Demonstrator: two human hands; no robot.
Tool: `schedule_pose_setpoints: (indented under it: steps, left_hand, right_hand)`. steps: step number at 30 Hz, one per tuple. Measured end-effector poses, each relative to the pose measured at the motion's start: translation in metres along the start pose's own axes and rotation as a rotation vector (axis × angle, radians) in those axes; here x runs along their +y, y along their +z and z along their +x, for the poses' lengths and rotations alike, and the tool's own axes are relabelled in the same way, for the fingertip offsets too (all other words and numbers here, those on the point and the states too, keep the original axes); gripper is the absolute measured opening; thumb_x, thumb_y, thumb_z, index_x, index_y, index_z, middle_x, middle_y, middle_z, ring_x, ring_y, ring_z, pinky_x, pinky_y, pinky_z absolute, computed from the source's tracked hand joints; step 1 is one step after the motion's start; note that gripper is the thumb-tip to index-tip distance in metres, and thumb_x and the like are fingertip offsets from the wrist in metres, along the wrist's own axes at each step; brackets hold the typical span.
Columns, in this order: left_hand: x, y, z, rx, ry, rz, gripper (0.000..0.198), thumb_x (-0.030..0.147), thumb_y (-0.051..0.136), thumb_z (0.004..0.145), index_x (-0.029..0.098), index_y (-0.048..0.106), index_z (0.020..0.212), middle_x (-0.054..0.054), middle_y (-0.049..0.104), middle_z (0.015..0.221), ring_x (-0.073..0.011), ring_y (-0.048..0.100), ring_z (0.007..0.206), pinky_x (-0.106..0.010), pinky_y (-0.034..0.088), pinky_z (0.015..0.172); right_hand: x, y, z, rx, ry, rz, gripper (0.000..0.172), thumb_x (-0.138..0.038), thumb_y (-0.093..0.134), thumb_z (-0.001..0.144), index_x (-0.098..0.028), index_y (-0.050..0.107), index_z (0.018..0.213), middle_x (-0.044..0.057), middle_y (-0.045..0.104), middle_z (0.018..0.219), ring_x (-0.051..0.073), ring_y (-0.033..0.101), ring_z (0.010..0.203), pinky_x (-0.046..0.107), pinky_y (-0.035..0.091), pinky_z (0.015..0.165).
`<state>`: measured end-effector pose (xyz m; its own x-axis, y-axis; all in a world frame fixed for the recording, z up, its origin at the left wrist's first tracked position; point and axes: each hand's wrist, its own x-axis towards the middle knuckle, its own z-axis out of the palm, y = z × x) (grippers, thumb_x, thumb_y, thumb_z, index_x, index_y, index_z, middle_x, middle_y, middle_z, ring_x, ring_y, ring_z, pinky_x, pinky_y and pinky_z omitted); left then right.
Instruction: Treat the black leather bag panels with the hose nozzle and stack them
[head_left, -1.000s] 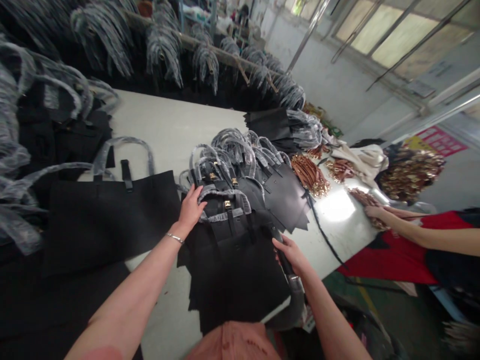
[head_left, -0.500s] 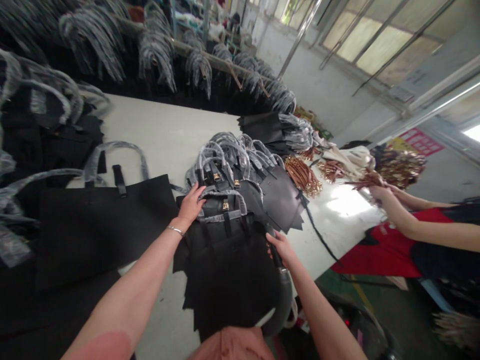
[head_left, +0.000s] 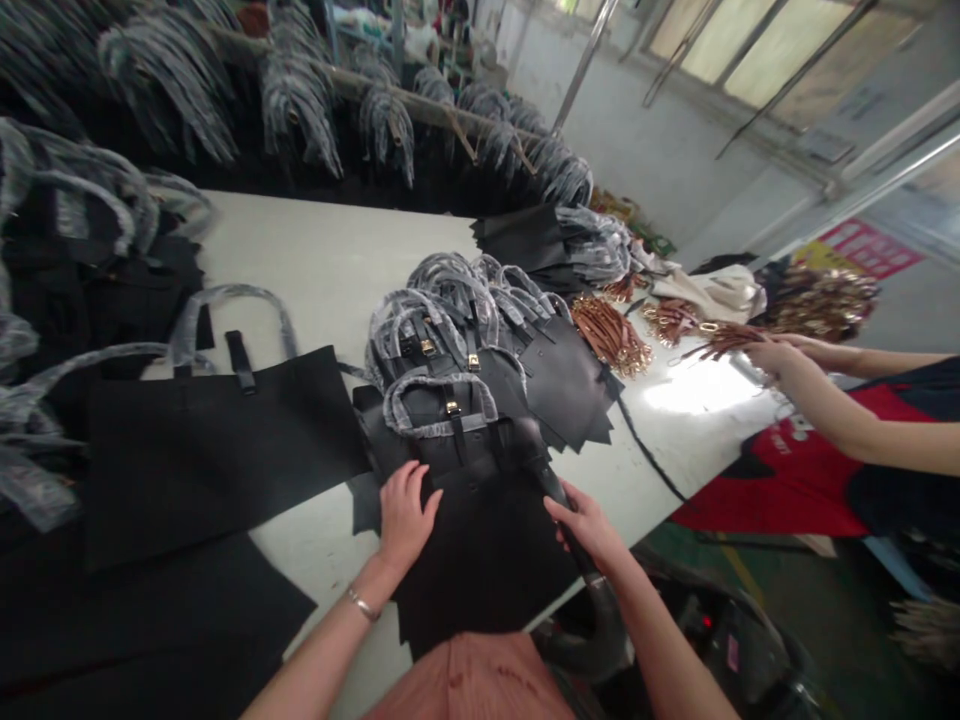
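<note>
My left hand point(head_left: 405, 515) lies on the left side of a black bag panel point(head_left: 487, 545), fingers stretched out. Plastic-wrapped handles point(head_left: 442, 428) and a strap with a gold buckle point(head_left: 452, 408) sit at the panel's top edge. My right hand point(head_left: 589, 522) is wrapped around the black tube end of a thick dark hose point(head_left: 611, 620), which looks like a vacuum hose. Its far end reaches the panel's upper right corner. Behind lies a pile of similar black panels point(head_left: 566, 385) with wrapped handles.
More black bag panels point(head_left: 225, 450) lie to the left. Brown straps with gold clasps point(head_left: 611, 335) are at the right, where a co-worker's hands point(head_left: 780, 360) hold similar straps. A dark machine with a red light point(head_left: 705, 622) stands below the table edge. Racks of wrapped handles point(head_left: 300, 110) line the back.
My left hand has moved from the handles down toward me onto the panel. My right hand, with the hose, has shifted slightly right and nearer. The wrapped handles now lie further left.
</note>
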<state>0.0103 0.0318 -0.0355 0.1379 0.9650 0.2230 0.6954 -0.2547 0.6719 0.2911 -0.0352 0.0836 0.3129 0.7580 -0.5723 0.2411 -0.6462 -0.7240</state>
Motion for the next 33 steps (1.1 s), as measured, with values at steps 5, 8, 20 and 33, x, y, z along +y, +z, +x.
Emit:
schedule_pose_setpoints:
  steps: [5, 8, 20, 33]
  left_hand:
    - [0.004, 0.014, -0.044, -0.068, 0.073, 0.032, 0.046, 0.036, 0.054, 0.088, 0.02, 0.048, 0.13, -0.017, 0.044, 0.142, -0.0335, 0.043, 0.129, -0.052, 0.038, 0.103]
    - [0.001, 0.017, -0.043, -0.076, 0.089, 0.027, 0.048, 0.036, 0.054, 0.088, 0.02, 0.046, 0.132, -0.018, 0.044, 0.142, -0.0333, 0.042, 0.13, -0.054, 0.038, 0.103]
    - [0.0, 0.003, -0.08, -0.09, 0.096, 0.039, 0.046, 0.034, 0.056, 0.087, 0.019, 0.047, 0.13, -0.018, 0.045, 0.14, -0.0322, 0.041, 0.131, -0.055, 0.038, 0.106]
    - [-0.002, 0.006, -0.093, -0.13, 0.24, 0.092, 0.033, 0.023, 0.051, 0.091, 0.022, 0.057, 0.124, -0.011, 0.059, 0.128, -0.0258, 0.054, 0.119, -0.051, 0.043, 0.103]
  right_hand:
    - [0.008, 0.014, -0.005, -0.138, 0.046, 0.019, 0.058, -0.037, 0.067, 0.078, -0.022, 0.051, 0.132, -0.006, 0.054, 0.061, 0.009, 0.052, 0.04, 0.018, 0.041, 0.033]
    - [0.001, 0.031, 0.003, -0.154, 0.03, 0.042, 0.054, -0.035, 0.067, 0.078, -0.021, 0.055, 0.129, -0.006, 0.055, 0.059, 0.008, 0.05, 0.037, 0.018, 0.04, 0.032]
    - [-0.002, 0.043, 0.002, -0.152, -0.091, -0.105, 0.066, -0.039, 0.066, 0.08, -0.021, 0.046, 0.14, -0.007, 0.054, 0.047, 0.011, 0.052, 0.039, 0.019, 0.043, 0.036]
    - [-0.007, 0.068, -0.011, -0.29, -0.092, -0.234, 0.064, -0.037, 0.065, 0.08, -0.023, 0.047, 0.14, -0.005, 0.057, 0.051, 0.012, 0.055, 0.041, 0.019, 0.043, 0.036]
